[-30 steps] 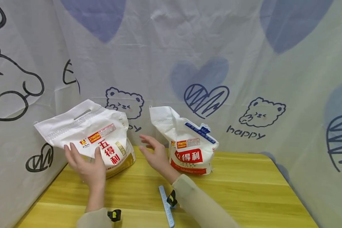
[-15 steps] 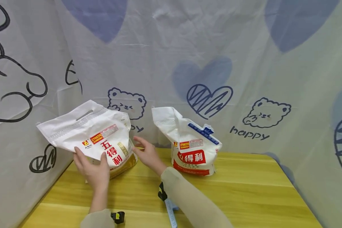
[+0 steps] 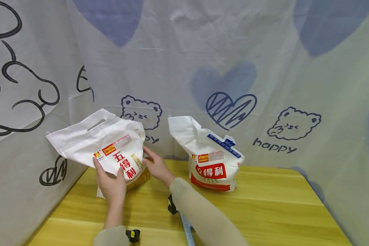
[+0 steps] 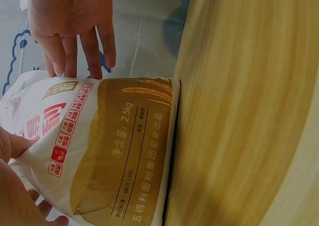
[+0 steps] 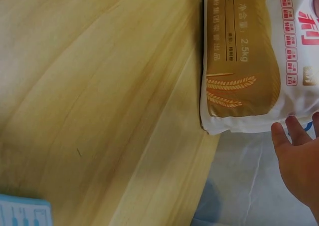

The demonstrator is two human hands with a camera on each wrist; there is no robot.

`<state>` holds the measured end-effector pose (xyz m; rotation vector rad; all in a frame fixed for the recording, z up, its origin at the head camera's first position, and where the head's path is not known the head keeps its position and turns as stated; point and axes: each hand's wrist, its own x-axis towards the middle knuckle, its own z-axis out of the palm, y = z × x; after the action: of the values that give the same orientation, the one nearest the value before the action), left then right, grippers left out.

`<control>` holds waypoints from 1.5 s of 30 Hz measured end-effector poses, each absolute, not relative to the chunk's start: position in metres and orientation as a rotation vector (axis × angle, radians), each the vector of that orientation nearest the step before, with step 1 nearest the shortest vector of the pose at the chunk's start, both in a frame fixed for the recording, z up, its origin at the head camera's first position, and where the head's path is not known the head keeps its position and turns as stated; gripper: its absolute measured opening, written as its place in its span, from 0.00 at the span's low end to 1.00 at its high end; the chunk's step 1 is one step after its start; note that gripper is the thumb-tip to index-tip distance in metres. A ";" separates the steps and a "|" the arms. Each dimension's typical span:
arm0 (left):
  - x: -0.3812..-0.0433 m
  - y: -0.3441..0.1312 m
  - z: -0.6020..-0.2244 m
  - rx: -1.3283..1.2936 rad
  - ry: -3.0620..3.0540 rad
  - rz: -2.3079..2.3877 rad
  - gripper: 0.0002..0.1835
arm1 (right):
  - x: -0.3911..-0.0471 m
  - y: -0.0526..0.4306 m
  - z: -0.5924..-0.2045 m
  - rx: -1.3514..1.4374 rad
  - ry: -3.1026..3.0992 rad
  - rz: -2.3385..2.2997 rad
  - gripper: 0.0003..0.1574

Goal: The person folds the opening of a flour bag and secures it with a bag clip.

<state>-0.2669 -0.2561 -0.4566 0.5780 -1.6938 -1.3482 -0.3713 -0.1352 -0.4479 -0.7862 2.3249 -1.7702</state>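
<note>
A white and gold flour bag [image 3: 117, 140] stands at the left of the table, its white top with a handle slot leaning left. My left hand [image 3: 110, 188] touches its left front, thumb on the printed face and fingers spread along the side. Against the bag's right side, the extended fingers of my right hand [image 3: 158, 169] rest near the edge. The left wrist view shows the bag's gold lower panel [image 4: 124, 151] sitting on the wood, with the right hand's fingertips [image 4: 94, 71] at its far side. A light blue bag clip [image 3: 188, 232] lies partly under the right sleeve.
A second flour bag [image 3: 212, 171], white and red, stands right of centre with a dark blue bag clip [image 3: 224, 145] across its folded top. Behind the wooden table [image 3: 279, 205] hangs a printed cloth [image 3: 184, 51] with hearts and bears.
My right hand has moved left from the gap between the bags to the gold bag's right side. My left hand has come closer in on its left front. The view has shifted slightly left.
</note>
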 end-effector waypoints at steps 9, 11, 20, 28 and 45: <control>-0.266 -0.250 -0.455 0.623 -1.777 -1.375 0.54 | -0.371 -0.134 -0.450 -0.820 2.409 -1.784 0.36; -0.267 -0.250 -0.455 0.633 -1.786 -1.388 0.54 | -0.370 -0.135 -0.450 -0.819 2.438 -1.771 0.36; -0.266 -0.259 -0.457 0.651 -1.864 -1.323 0.53 | -0.367 -0.136 -0.448 -0.863 2.516 -1.670 0.36; -0.263 -0.267 -0.454 0.614 -1.944 -1.318 0.53 | -0.356 -0.134 -0.449 -0.795 2.552 -1.738 0.37; -0.265 -0.290 -0.457 0.375 -2.073 -1.390 0.55 | -0.337 -0.133 -0.461 -0.710 2.618 -1.880 0.39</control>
<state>-0.2649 -0.2904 -0.4565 0.3753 -2.0735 -1.3904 -0.3372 -0.1335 -0.4614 -0.7096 2.6183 -1.8804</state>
